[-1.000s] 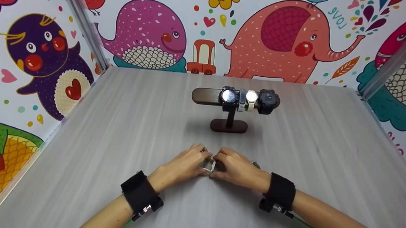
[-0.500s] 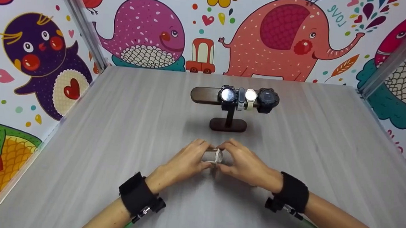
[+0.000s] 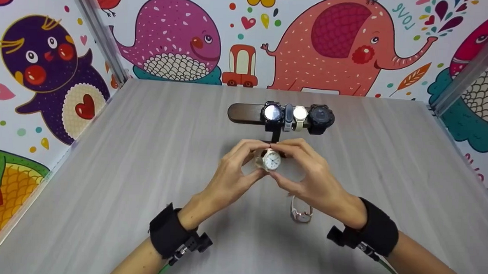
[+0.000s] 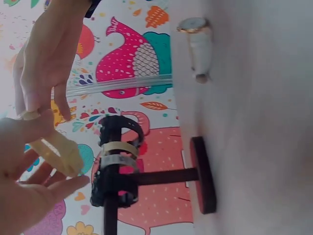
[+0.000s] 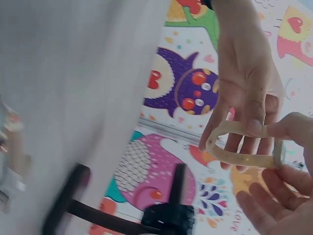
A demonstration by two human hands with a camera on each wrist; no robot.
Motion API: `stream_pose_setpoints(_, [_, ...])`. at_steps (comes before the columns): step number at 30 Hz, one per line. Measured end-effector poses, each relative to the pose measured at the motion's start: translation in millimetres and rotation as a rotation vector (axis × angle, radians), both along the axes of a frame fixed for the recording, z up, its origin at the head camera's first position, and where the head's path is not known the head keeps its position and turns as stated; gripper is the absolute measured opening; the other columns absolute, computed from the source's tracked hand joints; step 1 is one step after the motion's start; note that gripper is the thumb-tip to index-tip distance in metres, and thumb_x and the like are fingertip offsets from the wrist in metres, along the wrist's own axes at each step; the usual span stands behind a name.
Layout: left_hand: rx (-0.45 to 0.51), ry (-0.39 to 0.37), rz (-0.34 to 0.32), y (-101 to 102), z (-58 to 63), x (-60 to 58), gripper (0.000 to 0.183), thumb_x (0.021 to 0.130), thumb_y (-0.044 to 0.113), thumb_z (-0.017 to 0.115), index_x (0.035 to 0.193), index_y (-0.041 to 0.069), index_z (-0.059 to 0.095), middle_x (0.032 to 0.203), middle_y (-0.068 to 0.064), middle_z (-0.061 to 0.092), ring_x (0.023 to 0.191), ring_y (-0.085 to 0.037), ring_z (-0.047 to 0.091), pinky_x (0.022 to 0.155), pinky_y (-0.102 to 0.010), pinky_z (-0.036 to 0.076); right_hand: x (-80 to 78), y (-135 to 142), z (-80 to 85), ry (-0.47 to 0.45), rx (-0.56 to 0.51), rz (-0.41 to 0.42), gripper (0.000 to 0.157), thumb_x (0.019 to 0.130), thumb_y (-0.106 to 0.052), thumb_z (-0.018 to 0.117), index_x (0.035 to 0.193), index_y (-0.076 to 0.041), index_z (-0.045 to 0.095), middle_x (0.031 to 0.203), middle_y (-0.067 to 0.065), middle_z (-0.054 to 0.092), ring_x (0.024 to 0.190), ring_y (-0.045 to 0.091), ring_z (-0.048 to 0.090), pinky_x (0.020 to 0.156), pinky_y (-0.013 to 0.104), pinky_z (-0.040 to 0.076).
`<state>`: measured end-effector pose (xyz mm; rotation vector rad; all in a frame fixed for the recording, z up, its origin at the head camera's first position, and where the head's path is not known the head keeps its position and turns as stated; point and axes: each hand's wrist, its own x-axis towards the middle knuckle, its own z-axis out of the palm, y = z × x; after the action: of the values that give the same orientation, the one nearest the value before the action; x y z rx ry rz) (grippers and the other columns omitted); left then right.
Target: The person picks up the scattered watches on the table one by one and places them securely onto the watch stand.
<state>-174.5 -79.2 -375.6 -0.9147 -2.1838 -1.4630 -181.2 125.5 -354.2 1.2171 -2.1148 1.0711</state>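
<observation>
Between both hands, raised in front of the stand, is a wristwatch (image 3: 272, 160) with a round white dial. Its cream strap forms a closed loop, seen edge-on as a watch band (image 5: 242, 159) in the right wrist view. My left hand (image 3: 232, 169) pinches it from the left, thumb below and fingers above. My right hand (image 3: 314, 177) pinches its other side the same way, near the dial. Behind them stands a dark wooden watch stand (image 3: 245, 113), its base mostly hidden by the hands.
Several watches hang on the stand's bar: a black watch (image 3: 272, 112), a slim grey band (image 3: 288, 116), a cream watch (image 3: 300, 114) and a bulky black watch (image 3: 320, 115). Another watch (image 3: 301, 215) with a pale strap lies on the table (image 3: 165, 150) near my right wrist.
Both hands have lifted the watch away from me toward the stand, and its dial has turned to face up at the head camera. The watch on the table has come into fuller view.
</observation>
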Motion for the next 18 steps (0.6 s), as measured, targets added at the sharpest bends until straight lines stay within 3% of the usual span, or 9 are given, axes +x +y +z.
stream_pose_setpoints(3, [0.078, 0.006, -0.054, 4.2, 5.5, 0.3, 0.044, 0.087, -0.002, 0.073, 0.127, -0.006, 0.057, 0.127, -0.021, 0.057, 0.125, -0.031, 0.059, 0.11, -0.039, 0.05, 1.7, 2.2, 10.1, 0.019, -0.023, 0.035, 0.052, 0.079, 0.0, 0.082, 0.127, 0.005, 0.061, 0.119, 0.019, 0.061, 0.11, 0.023, 0.061, 0.099, 0.012, 0.049])
stream_pose_setpoints(8, [0.125, 0.068, -0.089, 8.8, 13.0, 1.8, 0.045, 0.087, -0.004, 0.072, 0.129, -0.007, 0.055, 0.131, -0.023, 0.055, 0.128, -0.03, 0.058, 0.111, -0.033, 0.049, 5.4, 5.0, 22.3, 0.077, -0.046, 0.046, 0.047, 0.083, -0.008, 0.081, 0.124, 0.006, 0.063, 0.119, 0.021, 0.061, 0.113, 0.024, 0.06, 0.1, 0.012, 0.049])
stream_pose_setpoints(15, [0.112, 0.289, 0.022, 19.7, 14.3, 8.6, 0.052, 0.085, 0.0, 0.076, 0.132, -0.007, 0.054, 0.136, -0.024, 0.056, 0.127, -0.032, 0.058, 0.105, -0.034, 0.054, 13.7, 6.6, 34.5, 0.246, -0.052, 0.019, 0.04, 0.088, -0.016, 0.077, 0.12, 0.006, 0.065, 0.117, 0.022, 0.061, 0.114, 0.03, 0.061, 0.111, 0.021, 0.046])
stream_pose_setpoints(18, [0.135, 0.318, 0.038, 24.5, 11.7, 10.1, 0.053, 0.084, 0.0, 0.077, 0.131, -0.008, 0.055, 0.134, -0.024, 0.057, 0.126, -0.034, 0.059, 0.107, -0.033, 0.053, 16.3, 5.1, 36.4, 0.309, -0.059, -0.004, 0.038, 0.088, -0.016, 0.077, 0.118, 0.005, 0.067, 0.115, 0.022, 0.064, 0.111, 0.032, 0.062, 0.112, 0.022, 0.046])
